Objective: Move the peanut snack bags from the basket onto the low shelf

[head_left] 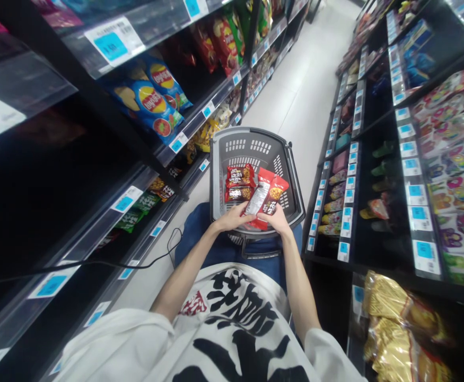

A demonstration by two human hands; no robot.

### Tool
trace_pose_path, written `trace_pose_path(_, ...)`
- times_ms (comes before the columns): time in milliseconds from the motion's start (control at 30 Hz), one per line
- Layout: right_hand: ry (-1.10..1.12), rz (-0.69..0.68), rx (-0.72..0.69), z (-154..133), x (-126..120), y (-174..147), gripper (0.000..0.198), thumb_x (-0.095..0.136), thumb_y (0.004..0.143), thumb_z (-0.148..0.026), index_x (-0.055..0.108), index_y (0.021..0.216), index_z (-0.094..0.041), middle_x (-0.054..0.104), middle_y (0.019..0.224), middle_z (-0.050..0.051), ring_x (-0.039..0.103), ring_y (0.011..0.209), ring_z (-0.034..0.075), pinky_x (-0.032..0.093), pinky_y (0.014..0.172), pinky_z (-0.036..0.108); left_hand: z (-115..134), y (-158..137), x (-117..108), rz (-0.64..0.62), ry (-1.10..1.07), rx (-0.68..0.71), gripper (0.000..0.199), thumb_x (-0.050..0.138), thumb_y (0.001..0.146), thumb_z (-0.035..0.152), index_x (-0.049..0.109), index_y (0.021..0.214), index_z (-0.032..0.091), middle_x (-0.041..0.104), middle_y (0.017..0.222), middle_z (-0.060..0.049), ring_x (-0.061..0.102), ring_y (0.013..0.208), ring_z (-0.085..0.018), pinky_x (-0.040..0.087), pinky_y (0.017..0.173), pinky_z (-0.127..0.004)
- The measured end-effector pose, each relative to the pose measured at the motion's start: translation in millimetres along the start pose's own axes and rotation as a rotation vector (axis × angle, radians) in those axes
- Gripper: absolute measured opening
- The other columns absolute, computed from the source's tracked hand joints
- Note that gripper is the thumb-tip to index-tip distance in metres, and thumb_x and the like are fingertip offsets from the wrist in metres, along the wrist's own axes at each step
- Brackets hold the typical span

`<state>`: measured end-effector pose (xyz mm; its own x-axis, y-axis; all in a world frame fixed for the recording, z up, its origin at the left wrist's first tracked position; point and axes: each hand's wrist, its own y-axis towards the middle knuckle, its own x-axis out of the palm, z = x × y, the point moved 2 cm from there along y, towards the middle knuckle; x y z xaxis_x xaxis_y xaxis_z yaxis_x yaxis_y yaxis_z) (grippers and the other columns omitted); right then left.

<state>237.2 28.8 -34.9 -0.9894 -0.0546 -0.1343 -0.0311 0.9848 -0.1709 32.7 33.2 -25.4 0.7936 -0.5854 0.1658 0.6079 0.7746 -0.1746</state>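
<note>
Over the grey shopping basket (217, 154), my left hand (234, 216) is closed on a red snack packet (259, 197) whose pale printed back faces up. My right hand (276, 218) grips a second red snack packet (273, 197), front up with a picture of golden snacks, lying against the first. Both thumbs press on the lower ends of the packets; most of the other fingers are hidden beneath. Inside the basket, left of the held packets, lie more red and brown snack packets (239, 183). The basket handle (261, 254) rests toward my body.
Shelves of snacks flank me, with blue chip bags (154, 103) on the left and colourful candy bags (460, 159) on the right. Gold bags (391, 329) sit low at right. A black cable (136, 265) crosses at left. The aisle floor (307, 69) runs ahead.
</note>
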Motion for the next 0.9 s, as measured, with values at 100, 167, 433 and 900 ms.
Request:
trace_pose_path(100, -0.002, 0.005, 0.004, 0.8, -0.6, 0.2, 0.067, 0.092, 0.054, -0.036, 0.066, 0.112, -0.014, 0.073, 0.108, 0.011, 0.068, 0.096, 0.026, 0.056, 0.089, 0.039, -1.7, 0.8, -0.8, -0.012, 0.0, 0.012, 0.071, 0.078, 0.082, 0.051, 0.056, 0.138, 0.014, 0.065, 0.131, -0.016, 0.072, 0.09, -0.026, 0.065, 0.068, -0.039)
trace_pose_path(167, -0.005, 0.005, 0.007, 0.8, -0.6, 0.2, 0.067, 0.092, 0.054, -0.036, 0.065, 0.112, -0.014, 0.073, 0.108, 0.01, 0.069, 0.096, 0.026, 0.056, 0.089, 0.039, -3.1, 1.3, -1.3, -0.015, 0.004, 0.027, 0.068, 0.076, 0.083, 0.05, 0.056, 0.137, 0.014, 0.064, 0.131, -0.016, 0.072, 0.09, -0.025, 0.065, 0.067, -0.038)
trace_pose_path(433, -0.004, 0.007, 0.011, -2.0, 0.1, 0.5, 0.067, 0.092, 0.053, -0.035, 0.065, 0.111, -0.014, 0.073, 0.109, 0.011, 0.069, 0.097, 0.026, 0.056, 0.089, 0.038, -1.8, 0.4, -0.9, -0.005, 0.03, 0.021, 0.067, 0.074, 0.084, 0.05, 0.056, 0.137, 0.013, 0.065, 0.131, -0.016, 0.073, 0.083, -0.024, 0.065, 0.066, -0.037)
trace_pose_path(900, -0.02, 0.012, 0.018, 0.8, -1.2, 0.1, 0.066, 0.092, 0.053, -0.034, 0.065, 0.111, -0.014, 0.073, 0.108, 0.01, 0.069, 0.096, 0.026, 0.056, 0.089, 0.039, -1.0, -0.7, -0.1, -0.018, 0.035, 0.021, 0.07, 0.072, 0.085, 0.05, 0.053, 0.142, 0.013, 0.064, 0.133, -0.018, 0.073, 0.091, -0.027, 0.064, 0.066, -0.038)
